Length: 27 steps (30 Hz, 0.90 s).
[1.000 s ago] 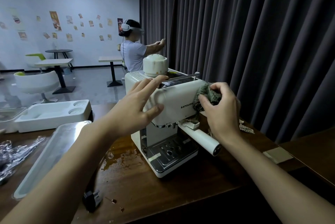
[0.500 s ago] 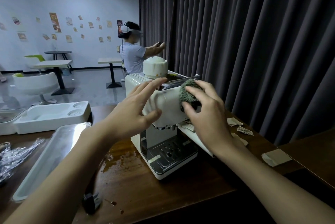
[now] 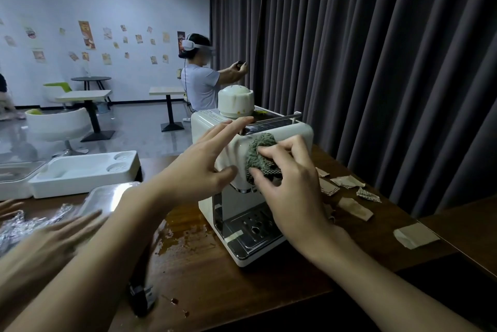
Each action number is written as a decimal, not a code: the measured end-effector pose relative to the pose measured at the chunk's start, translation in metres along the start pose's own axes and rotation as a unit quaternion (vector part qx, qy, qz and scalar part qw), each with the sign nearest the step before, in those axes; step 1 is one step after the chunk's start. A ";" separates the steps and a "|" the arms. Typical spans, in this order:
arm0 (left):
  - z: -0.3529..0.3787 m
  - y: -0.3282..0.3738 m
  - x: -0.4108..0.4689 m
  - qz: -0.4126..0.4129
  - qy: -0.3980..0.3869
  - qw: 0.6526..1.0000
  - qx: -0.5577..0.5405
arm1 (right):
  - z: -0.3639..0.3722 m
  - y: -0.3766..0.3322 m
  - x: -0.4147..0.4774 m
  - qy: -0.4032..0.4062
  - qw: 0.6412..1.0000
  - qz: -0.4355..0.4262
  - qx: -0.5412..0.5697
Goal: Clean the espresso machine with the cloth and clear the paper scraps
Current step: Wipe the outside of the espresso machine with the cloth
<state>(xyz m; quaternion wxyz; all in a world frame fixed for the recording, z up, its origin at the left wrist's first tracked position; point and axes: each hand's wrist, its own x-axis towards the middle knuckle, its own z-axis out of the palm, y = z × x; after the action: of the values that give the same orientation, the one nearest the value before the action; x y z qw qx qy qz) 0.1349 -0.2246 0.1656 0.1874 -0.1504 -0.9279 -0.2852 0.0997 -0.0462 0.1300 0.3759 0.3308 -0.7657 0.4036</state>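
A cream espresso machine (image 3: 302, 131) stands on the dark wooden table (image 3: 215, 278), its drip tray facing me. My left hand (image 3: 199, 167) rests on the machine's upper left front, fingers straight, thumb on the face. My right hand (image 3: 287, 186) grips a bunched grey-green cloth (image 3: 259, 154) and presses it against the machine's front panel. Several brown paper scraps (image 3: 347, 182) lie on the table right of the machine, and one larger piece (image 3: 415, 235) sits further right.
A wet spill (image 3: 185, 237) spreads left of the machine. A metal tray (image 3: 107, 197), crumpled foil (image 3: 16, 226) and a white moulded tray (image 3: 80, 173) lie at left. Another person's blurred hand (image 3: 53, 235) reaches in from the lower left. A person in a headset (image 3: 200, 84) stands behind. A dark curtain (image 3: 376, 62) hangs at right.
My right hand has carried the cloth leftwards across the machine's front, from its right corner to the middle. A blurred second hand has come in at lower left. My left hand stays put.
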 end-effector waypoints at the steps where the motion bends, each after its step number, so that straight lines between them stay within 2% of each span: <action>1: -0.002 -0.001 0.000 0.003 -0.008 1.000 0.003 | 0.000 0.001 0.000 0.003 1.000 -0.004 -0.003; 8: -0.002 -0.006 0.002 -0.005 -0.005 0.999 -0.035 | 0.003 -0.005 -0.001 -0.019 0.999 -0.030 -0.023; 14: 0.003 0.000 0.005 -0.006 0.007 0.999 -0.046 | -0.009 0.017 0.012 0.044 0.996 0.076 0.003; 19: 0.003 -0.001 0.002 -0.017 0.014 0.998 -0.065 | 0.007 -0.006 -0.009 -0.024 0.998 -0.027 -0.043; 21: 0.002 -0.001 0.002 -0.018 0.015 0.998 -0.066 | 0.005 -0.003 -0.008 -0.031 0.998 -0.040 -0.041; 23: 0.002 -0.001 0.002 -0.016 0.015 0.998 -0.066 | 0.000 0.007 0.000 -0.006 1.000 -0.013 -0.024; 27: 0.005 -0.004 0.004 -0.004 0.023 0.999 -0.034 | -0.007 0.028 0.014 0.033 0.993 0.110 0.000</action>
<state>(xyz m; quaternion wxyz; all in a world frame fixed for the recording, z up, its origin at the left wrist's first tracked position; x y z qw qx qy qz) 0.1290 -0.2239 0.1617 0.2022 -0.1466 -0.9138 -0.3203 0.0722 -0.0303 0.1340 0.3545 0.2307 -0.7846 0.4533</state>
